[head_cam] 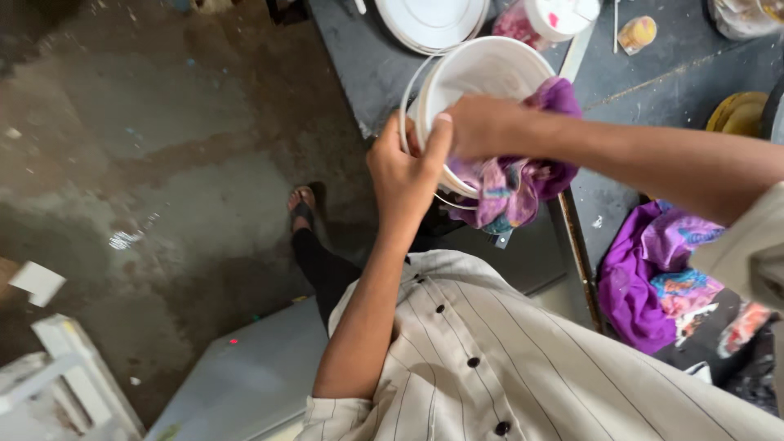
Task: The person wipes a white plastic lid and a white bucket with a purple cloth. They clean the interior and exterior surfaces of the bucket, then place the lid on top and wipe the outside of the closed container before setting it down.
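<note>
My left hand (406,173) grips the rim of a white plastic bucket (478,75) with a thin wire handle, holding it tilted in front of my chest. My right hand (482,124) presses a purple and pink patterned cloth (510,186) against the bucket's outer side. The cloth hangs down below the bucket and part of it shows above my right wrist.
A dark grey table (661,65) holds a stack of white plates (431,20), a pink-and-white container (543,18), a small yellow jar (638,33) and a yellow dish (737,113). More purple cloth (645,278) lies at the right. Wet concrete floor (147,163) spreads left, with my sandalled foot (302,204).
</note>
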